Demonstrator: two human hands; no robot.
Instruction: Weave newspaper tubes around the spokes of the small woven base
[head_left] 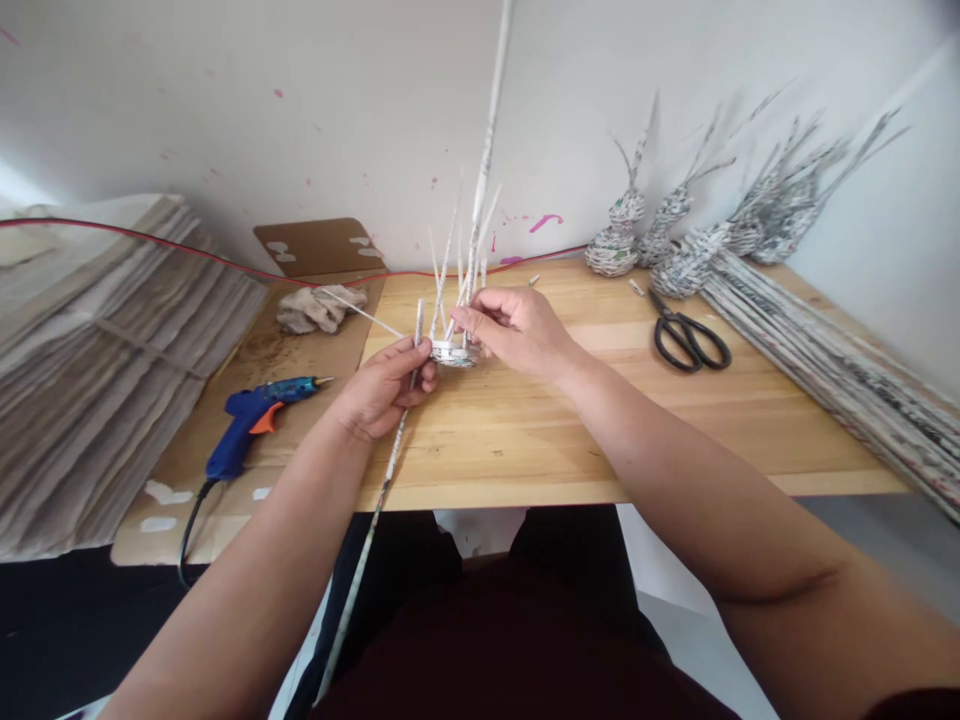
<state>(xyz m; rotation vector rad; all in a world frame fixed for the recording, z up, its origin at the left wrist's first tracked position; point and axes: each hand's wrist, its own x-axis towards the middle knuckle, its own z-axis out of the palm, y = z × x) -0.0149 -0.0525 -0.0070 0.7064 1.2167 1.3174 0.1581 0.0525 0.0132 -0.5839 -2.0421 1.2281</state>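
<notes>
The basket [454, 354] is between the two hands, over the table [480, 465]. The left hand [391, 385] grips its left edge, with a long strip [360, 570] running down past the fingers. The right hand [517, 325], thumb and finger drawn narrow, pinches at the sticks [444, 270] rising from it. Left of the basket lie a glue gun [251, 412] and a rag [319, 308]; right of it, scissors [686, 340], then rods [825, 372].

Head view, forward and down, hands [386, 388] [519, 328] near
</notes>
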